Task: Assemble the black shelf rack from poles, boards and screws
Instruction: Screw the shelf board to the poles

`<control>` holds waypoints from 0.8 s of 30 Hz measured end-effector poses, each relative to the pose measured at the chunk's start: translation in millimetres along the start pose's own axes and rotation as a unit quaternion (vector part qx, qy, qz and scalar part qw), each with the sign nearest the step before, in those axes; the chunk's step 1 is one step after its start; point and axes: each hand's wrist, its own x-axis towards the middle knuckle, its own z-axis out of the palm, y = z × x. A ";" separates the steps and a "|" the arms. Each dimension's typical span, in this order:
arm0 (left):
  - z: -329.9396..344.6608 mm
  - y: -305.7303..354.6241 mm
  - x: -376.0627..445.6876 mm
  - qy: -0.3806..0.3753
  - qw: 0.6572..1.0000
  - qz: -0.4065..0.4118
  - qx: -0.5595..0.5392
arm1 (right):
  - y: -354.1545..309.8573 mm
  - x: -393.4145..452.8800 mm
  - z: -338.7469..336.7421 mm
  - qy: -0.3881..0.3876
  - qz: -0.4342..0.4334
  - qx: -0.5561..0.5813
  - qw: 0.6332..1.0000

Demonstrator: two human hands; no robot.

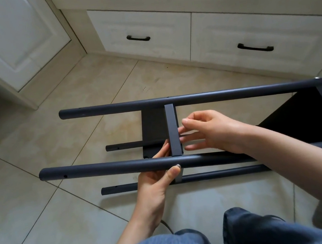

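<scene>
The rack (pixel 190 138) lies on its side on the floor (pixel 42 204), half built: one board (pixel 311 117) already sits between the poles at the right end, and a second board (pixel 173 129) stands edge-up between the near pole (pixel 108 169) and the far pole (pixel 173 99). The left hand (pixel 155 183) curls under the near pole, its thumb pressing a screw (pixel 177 165) at the joint, fingers pinching pole and board edge together. The right hand (pixel 210 130) holds its fingers straight and slightly spread against the board's right face, steadying it. The risk, as I judge it, is the board slipping off line with the pole's hole before the screw bites; the free left ends of the poles could splay or roll, since nothing ties them there. A screw started crooked could cross-thread or drop onto the tiles. Two more poles (pixel 165 182) lie lower, close to the floor.
</scene>
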 end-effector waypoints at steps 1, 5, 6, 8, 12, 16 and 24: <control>1.8 0.5 -0.7 0.002 1.000 0.003 0.007 | -0.1 1.4 3.2 -0.008 -0.007 0.007 1.000; 8.0 6.5 -8.4 0.094 0.995 -0.006 0.036 | 2.0 4.0 9.8 -0.020 -0.023 0.009 1.000; 9.0 8.9 -11.6 0.142 0.987 -0.012 0.068 | 2.6 4.1 9.8 -0.021 -0.024 0.013 0.999; 9.8 12.0 -16.9 0.240 0.953 -0.029 0.180 | 3.3 4.4 9.6 -0.022 -0.027 0.011 0.999; 11.4 18.6 -22.8 0.341 0.877 -0.001 0.339 | 5.0 6.6 13.1 -0.029 -0.027 0.014 0.999; 0.9 19.4 -22.3 0.323 0.780 0.211 0.492 | 7.0 7.7 14.5 -0.035 -0.025 0.017 0.999; -30.6 70.6 20.8 -0.062 0.647 0.282 0.705 | 7.8 8.6 9.1 -0.021 -0.037 -0.013 0.999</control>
